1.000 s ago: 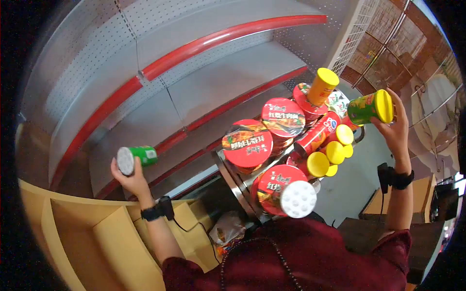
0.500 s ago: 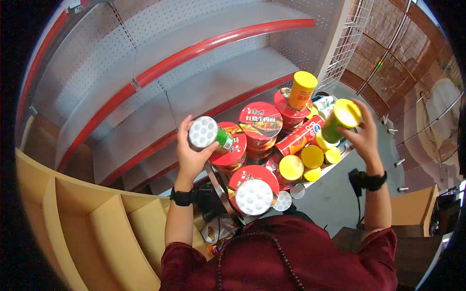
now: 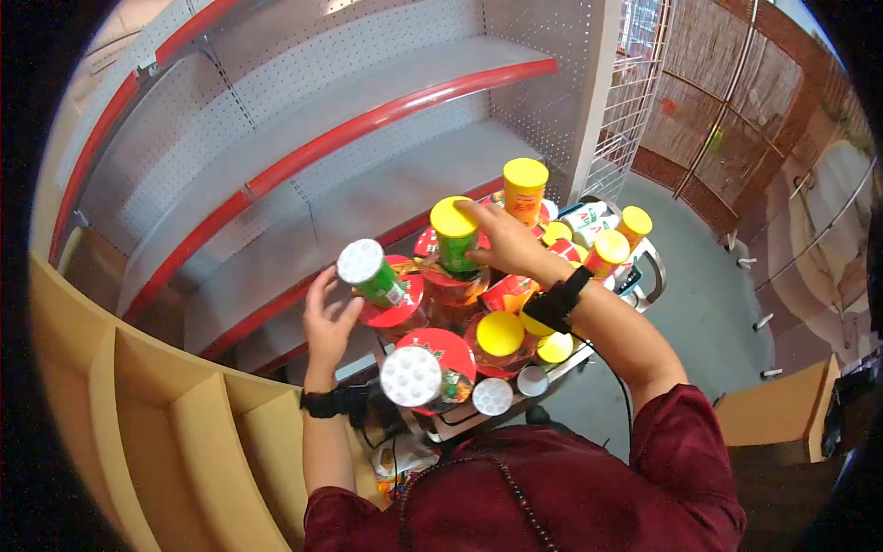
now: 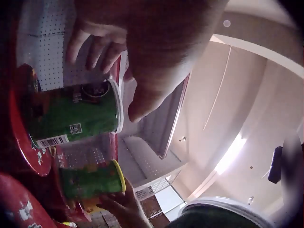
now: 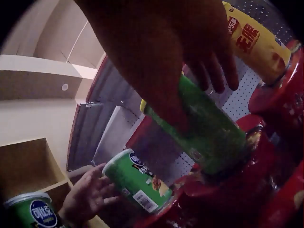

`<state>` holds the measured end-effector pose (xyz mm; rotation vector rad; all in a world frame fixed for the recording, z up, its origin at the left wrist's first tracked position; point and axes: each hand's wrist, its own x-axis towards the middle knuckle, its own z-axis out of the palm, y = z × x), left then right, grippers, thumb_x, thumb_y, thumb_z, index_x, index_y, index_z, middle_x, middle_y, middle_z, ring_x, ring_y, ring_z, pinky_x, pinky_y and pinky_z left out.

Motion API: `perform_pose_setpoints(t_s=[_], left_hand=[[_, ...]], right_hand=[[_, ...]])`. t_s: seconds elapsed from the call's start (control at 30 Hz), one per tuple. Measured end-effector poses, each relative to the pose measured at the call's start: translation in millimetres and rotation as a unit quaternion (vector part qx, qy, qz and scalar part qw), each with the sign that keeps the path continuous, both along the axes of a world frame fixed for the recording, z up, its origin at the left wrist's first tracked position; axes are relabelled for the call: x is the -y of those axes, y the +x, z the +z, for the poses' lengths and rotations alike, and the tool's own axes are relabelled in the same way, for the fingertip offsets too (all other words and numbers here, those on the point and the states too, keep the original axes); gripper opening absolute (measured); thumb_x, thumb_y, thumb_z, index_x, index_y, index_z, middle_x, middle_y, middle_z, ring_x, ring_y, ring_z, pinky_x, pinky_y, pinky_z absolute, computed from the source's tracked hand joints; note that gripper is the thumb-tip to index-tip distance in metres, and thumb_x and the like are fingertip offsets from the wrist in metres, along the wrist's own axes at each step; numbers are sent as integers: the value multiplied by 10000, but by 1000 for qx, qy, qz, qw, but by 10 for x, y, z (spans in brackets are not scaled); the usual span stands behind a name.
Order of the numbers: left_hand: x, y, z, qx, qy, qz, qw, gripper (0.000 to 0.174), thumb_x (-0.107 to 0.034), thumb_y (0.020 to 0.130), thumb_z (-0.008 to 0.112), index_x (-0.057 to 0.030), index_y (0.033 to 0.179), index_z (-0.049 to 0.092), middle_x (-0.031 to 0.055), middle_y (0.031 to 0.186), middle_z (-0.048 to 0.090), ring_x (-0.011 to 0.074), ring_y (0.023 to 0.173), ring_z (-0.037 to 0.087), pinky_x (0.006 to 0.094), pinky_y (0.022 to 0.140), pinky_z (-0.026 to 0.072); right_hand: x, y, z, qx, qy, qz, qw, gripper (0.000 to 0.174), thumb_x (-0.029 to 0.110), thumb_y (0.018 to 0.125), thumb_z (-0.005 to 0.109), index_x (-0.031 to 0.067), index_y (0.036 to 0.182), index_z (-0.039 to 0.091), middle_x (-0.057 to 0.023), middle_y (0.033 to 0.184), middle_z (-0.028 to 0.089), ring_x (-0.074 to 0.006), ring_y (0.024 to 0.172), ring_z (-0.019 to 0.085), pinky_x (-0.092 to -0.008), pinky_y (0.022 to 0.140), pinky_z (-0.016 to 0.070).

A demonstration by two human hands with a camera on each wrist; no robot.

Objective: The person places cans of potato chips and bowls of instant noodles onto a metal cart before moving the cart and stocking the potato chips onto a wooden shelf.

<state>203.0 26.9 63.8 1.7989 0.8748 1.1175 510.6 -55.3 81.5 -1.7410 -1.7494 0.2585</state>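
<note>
A green chip canister with a white lid [image 3: 368, 271] stands on the lid of a red instant noodle bucket [image 3: 401, 308]. My left hand [image 3: 326, 322] is just beside it, fingers spread and holding nothing; the left wrist view shows a gap between thumb and canister. My right hand [image 3: 506, 241] holds a green canister with a yellow lid [image 3: 453, 230], thumb on one side and fingers on the other. That canister's base is right at the top of another noodle bucket [image 5: 209, 190]. A yellow-orange canister [image 3: 524, 193] stands upright behind.
More yellow-lidded canisters [image 3: 499, 334] and a white-lidded one [image 3: 411, 375] crowd the metal cart [image 3: 589, 350]. Grey shelves with red edges [image 3: 395, 115] rise ahead. A wooden shelf unit [image 3: 175, 423] is at the left, a white wire grid [image 3: 630, 101] at the back right.
Both hands have brought green canisters in over the noodle buckets, the left moving right and the right moving left. My left hand has let go of its white-lidded canister.
</note>
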Motion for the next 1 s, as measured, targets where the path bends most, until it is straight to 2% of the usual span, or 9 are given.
perform_pose_setpoints(t_s=[0.33,0.4,0.63,0.77,0.87,0.9,0.93,0.97,1.0], left_hand=[[621,-410,-219,87,-34,190,977,254,-93,863,603,-9,1099,560,62,1050,582,131,929,561,253,756,476],[839,-469,-307,112,-55,234,964,228,-109,869,600,-12,1073,570,57,1008,592,121,887,568,242,730,472],[1799,-823,-962,120,-44,397,909,168,-154,894,570,-16,990,573,52,854,599,109,743,559,219,631,451],[2478,-1156,-1929,3,-34,495,868,125,-101,827,583,18,790,577,86,682,594,164,590,539,305,546,452],[3117,-1204,-2566,-274,-72,564,776,142,-102,800,561,33,760,578,155,661,599,249,573,561,392,568,446],[3369,-1228,-2785,-190,-70,548,811,169,-133,802,563,14,721,581,154,643,589,280,592,578,394,567,445],[3646,-1009,-2648,-217,-83,554,799,200,-174,790,579,1,694,581,154,624,574,286,601,584,395,572,449],[3853,-1005,-2770,-359,-191,560,722,224,-221,778,593,-10,702,592,155,641,587,278,597,585,384,586,468],[4090,-1468,-3705,-491,-212,443,720,240,-254,774,583,-22,715,610,165,672,609,286,637,613,394,615,491]], right_hand=[[567,281,404,-12,105,68,992,705,140,695,709,119,1322,386,-163,1229,475,-342,1105,498,-399,910,447],[849,460,537,-58,157,138,976,595,126,741,711,81,1268,440,-155,1202,499,-299,1082,518,-361,880,455],[1908,1168,371,-27,243,19,969,168,22,727,683,10,882,619,-104,848,639,-242,794,626,-311,705,486],[2258,1493,24,-18,286,-35,957,112,-2,722,670,3,825,624,-98,779,625,-217,702,613,-294,640,475],[2453,1673,-233,-64,266,-130,953,100,-9,739,649,-2,836,623,-90,737,606,-182,648,585,-275,603,461],[2501,1752,-322,-55,287,-156,944,83,-2,758,635,-4,840,623,-86,730,601,-165,642,575,-266,594,456],[2552,1847,-426,-46,308,-181,933,68,5,777,622,-6,844,623,-81,723,596,-148,636,565,-257,585,451],[2601,1965,-577,-66,299,-213,928,62,23,795,611,-5,848,624,-78,725,597,-145,635,562,-256,586,451],[2649,2088,-742,-86,288,-246,922,64,41,813,601,-4,852,624,-76,727,599,-142,633,559,-254,587,450]])
